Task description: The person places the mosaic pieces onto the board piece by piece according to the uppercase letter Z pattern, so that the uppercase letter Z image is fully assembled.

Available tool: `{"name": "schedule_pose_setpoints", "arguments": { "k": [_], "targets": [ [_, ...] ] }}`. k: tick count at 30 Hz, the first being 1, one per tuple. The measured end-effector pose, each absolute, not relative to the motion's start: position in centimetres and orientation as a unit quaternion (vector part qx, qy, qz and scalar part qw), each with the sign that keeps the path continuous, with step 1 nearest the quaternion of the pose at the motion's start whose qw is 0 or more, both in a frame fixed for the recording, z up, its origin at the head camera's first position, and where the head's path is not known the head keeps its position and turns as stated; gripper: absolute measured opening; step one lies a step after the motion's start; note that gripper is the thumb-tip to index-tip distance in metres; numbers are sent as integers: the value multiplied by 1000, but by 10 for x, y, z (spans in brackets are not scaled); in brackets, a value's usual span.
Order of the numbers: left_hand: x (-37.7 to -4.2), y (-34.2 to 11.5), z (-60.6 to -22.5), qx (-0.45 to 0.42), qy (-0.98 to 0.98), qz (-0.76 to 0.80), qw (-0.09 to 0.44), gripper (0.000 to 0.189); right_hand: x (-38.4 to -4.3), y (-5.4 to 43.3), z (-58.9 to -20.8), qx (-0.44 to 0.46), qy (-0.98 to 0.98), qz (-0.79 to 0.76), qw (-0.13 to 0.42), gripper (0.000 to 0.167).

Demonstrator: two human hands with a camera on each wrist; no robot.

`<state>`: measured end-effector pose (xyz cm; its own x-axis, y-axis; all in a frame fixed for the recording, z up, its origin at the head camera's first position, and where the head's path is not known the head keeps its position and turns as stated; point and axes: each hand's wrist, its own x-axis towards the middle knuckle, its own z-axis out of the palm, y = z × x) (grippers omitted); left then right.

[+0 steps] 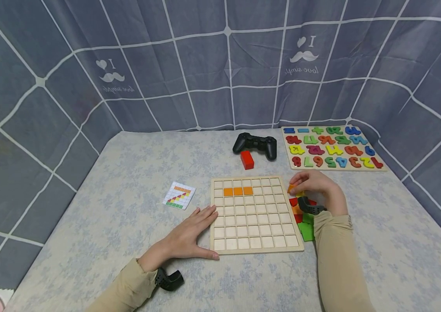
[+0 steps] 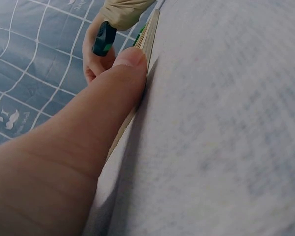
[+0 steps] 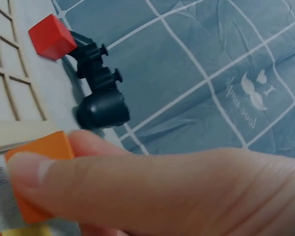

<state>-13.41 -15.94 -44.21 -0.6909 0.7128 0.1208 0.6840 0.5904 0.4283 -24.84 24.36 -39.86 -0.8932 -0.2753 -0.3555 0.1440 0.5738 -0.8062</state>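
Observation:
A wooden grid board (image 1: 244, 221) lies on the table, three orange square tiles (image 1: 238, 191) side by side in its second row from the back. At its right edge my right hand (image 1: 314, 182) pinches another orange tile (image 3: 44, 172) between thumb and fingers. Beneath that hand is a pile of red, orange, yellow and green tiles (image 1: 306, 232), partly hidden by the wrist. My left hand (image 1: 195, 232) rests at the board's left edge with fingers spread, its thumb (image 2: 130, 56) against the front corner. A pattern card (image 1: 179, 195) with coloured squares lies left of the board.
Behind the board are a black game controller (image 1: 255, 144) and a red block (image 1: 247, 160) in front of it. A wooden number puzzle board (image 1: 331, 147) lies at the back right. A blue checked curtain (image 1: 205, 65) hangs behind the table.

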Motion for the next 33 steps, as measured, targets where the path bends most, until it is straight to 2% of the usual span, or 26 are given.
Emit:
{"name": "schedule_pose_setpoints", "arguments": {
  "k": [9, 20, 25, 29, 33],
  "targets": [
    [-134, -160, -441, 380, 896, 225, 50, 109, -247, 229, -382, -126, 877, -441, 145, 33],
    [-134, -160, -440, 381, 895, 226, 50, 109, -258, 172, -394, -194, 883, -406, 138, 20],
    [-134, -159, -439, 381, 895, 225, 53, 109, -258, 159, -402, -197, 892, -380, 148, 16],
    [-134, -159, -439, 382, 895, 225, 52, 109, -256, 156, -401, -197, 902, -358, 140, 15],
    [-134, -159, -439, 381, 894, 228, 52, 109, -255, 161, -398, -188, 909, -346, 138, 22]
  ]
}}
